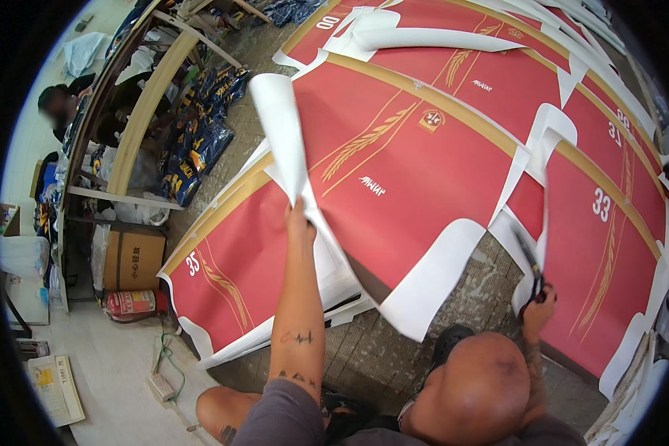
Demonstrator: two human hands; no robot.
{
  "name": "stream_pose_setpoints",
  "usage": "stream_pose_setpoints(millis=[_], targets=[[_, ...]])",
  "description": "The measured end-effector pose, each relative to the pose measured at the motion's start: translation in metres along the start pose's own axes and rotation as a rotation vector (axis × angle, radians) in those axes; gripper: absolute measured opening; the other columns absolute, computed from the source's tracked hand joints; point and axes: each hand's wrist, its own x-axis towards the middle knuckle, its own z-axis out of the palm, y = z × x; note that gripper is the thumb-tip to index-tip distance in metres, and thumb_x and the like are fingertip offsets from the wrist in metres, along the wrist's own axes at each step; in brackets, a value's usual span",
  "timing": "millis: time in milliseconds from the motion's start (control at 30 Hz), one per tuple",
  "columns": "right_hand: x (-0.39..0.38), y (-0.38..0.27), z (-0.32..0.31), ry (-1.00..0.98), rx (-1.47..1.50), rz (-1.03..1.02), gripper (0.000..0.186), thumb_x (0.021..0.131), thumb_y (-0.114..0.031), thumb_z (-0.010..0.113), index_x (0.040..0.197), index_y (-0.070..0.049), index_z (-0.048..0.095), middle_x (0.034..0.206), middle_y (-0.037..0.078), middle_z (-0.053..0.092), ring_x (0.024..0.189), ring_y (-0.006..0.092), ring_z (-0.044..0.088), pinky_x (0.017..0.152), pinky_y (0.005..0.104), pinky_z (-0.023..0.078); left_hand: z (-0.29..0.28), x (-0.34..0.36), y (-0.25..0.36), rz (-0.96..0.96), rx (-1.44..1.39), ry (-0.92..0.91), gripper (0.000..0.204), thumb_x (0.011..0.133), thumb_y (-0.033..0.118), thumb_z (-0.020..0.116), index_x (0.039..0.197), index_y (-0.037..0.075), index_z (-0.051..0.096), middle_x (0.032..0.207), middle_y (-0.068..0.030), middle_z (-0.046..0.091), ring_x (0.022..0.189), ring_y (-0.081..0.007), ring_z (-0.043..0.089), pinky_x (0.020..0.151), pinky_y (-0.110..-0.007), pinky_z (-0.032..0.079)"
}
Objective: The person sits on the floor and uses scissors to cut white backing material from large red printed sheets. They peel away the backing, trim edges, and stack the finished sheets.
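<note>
My left hand is closed on the near left edge of a large printed sheet. The sheet is red with a gold band, gold wheat-ear stripes and a white underside. Its left edge curls up into a white roll beyond that hand. On the right, my right hand grips dark-handled scissors, blades pointing away from me beside a second red sheet. Whether the blades touch that sheet I cannot tell. To the left, another red sheet lies partly under the raised one.
More red sheets overlap toward the back. Left of them stand a wooden rack, bagged dark blue garments, a cardboard box and a red fire extinguisher. A power strip lies on the floor. Behind the rack is another person.
</note>
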Motion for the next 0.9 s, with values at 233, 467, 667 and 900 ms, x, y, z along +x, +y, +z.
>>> stream_pose_setpoints(millis=[233,467,667,900], targets=[[0.149,-0.150,0.013,0.022,0.413,-0.041,0.033,0.082,0.003,0.061,0.115,0.003,0.060,0.104,0.015,0.068,0.101,0.0208,0.063,0.088,0.0300,0.050,0.000,-0.180,-0.039,0.966,1.271,-0.159,0.037,0.082,0.005,0.064,0.119,0.003,0.059,0.127,-0.0209,0.053,0.117,-0.0401,0.050,0.104,-0.048,0.036],[0.076,-0.352,0.074,-0.992,1.250,0.013,0.034,0.093,-0.015,0.068,0.117,0.005,0.054,0.120,0.016,0.066,0.103,0.0163,0.065,0.089,0.0273,0.052,0.107,-0.264,-0.137,-0.312,0.160,-0.462,0.090,0.095,0.015,0.062,0.156,0.012,-0.004,0.142,-0.0129,0.050,0.128,-0.0281,0.051,0.100,-0.044,0.044],[0.047,-0.329,0.037,-1.091,1.179,-0.093,0.035,0.092,-0.017,0.070,0.112,0.005,0.051,0.122,0.020,0.065,0.109,0.0228,0.066,0.093,0.0332,0.052,0.123,-0.170,-0.137,-0.354,0.200,0.019,0.091,0.083,0.015,0.078,0.148,0.001,0.016,0.123,-0.0173,0.059,0.098,-0.0199,0.062,0.080,-0.034,0.051],[0.028,-0.207,-0.012,-0.837,0.864,-0.019,0.035,0.093,-0.014,0.068,0.118,0.006,0.052,0.118,0.019,0.066,0.104,0.0219,0.066,0.092,0.0335,0.052,0.119,-0.069,-0.105,-0.044,0.310,0.286,0.027,0.089,0.009,0.067,0.111,-0.003,0.057,0.105,-0.0154,0.066,0.092,-0.0247,0.064,0.082,-0.038,0.050]])
